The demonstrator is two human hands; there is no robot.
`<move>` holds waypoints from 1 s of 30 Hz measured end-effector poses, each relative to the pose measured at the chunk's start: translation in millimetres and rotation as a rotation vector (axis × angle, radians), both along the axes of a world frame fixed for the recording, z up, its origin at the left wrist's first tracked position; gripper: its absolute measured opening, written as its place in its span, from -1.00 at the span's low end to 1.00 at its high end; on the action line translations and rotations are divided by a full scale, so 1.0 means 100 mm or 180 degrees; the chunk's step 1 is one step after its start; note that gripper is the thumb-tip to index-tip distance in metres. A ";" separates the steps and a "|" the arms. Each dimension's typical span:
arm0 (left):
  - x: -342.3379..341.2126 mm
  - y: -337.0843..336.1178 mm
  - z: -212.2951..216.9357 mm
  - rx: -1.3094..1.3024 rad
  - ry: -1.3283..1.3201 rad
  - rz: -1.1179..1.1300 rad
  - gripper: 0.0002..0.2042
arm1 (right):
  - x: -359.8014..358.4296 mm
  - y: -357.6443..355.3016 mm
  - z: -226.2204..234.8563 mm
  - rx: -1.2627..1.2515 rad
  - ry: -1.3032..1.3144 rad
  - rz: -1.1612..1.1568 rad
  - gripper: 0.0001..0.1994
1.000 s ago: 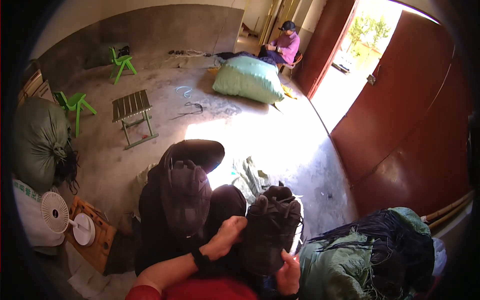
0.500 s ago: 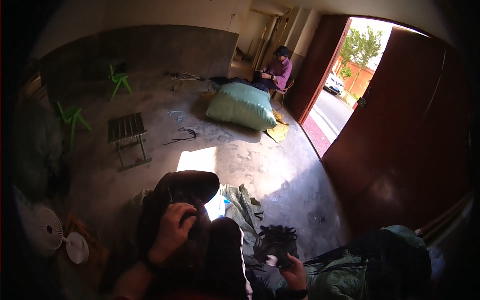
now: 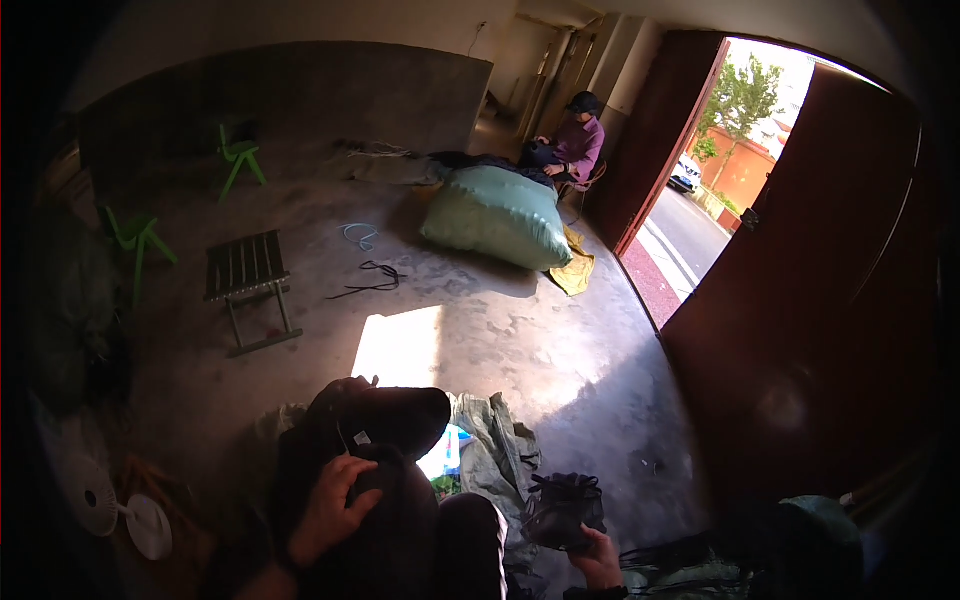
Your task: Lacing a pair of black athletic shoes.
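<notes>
The right hand pinches a shadowed black bundle; whether the left hand grips the dark item is unclear.

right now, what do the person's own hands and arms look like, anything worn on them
The ungloved left hand has a dark band at its wrist, its details lost in shadow. The ungloved right hand has a black wristband near the lower edge. No rings or markings can be made out; any sleeves are too dark to tell.
</notes>
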State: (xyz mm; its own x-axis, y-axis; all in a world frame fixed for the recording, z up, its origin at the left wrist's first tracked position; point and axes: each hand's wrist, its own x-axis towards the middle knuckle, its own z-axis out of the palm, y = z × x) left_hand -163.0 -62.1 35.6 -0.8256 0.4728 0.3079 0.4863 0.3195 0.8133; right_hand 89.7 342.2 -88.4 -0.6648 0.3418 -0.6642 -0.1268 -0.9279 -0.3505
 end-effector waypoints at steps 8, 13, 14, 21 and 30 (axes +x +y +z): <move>-0.04 -0.04 -0.05 -0.0171 -0.0067 -0.0155 -0.60 | 0.12 -0.32 -0.19 0.0803 -0.0865 0.0633 -0.92; -0.04 -0.10 0.22 -0.0389 -0.0137 -0.0266 -0.60 | -0.06 -0.41 0.00 0.0268 -0.0953 0.0531 -0.92; -0.06 -0.11 0.23 -0.0394 -0.0149 -0.0285 -0.60 | -0.11 -0.47 0.14 0.0344 -0.1030 0.0497 -0.91; -0.10 -0.07 0.22 -0.0434 -0.0066 -0.0291 -0.62 | 0.45 -0.32 -0.57 0.0022 -0.1307 0.0697 -0.90; -0.16 -0.08 0.14 -0.0355 -0.0011 -0.0155 -0.62 | -0.29 -0.20 -0.58 0.3198 -0.1040 0.1615 -0.97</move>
State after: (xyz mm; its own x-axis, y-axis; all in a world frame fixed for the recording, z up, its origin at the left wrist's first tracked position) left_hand -179.1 -70.4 49.9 -0.8018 0.5435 0.2485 0.5008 0.3841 0.7757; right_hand 61.1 322.2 -146.2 -0.7235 0.5547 -0.4109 0.4100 -0.1336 -0.9023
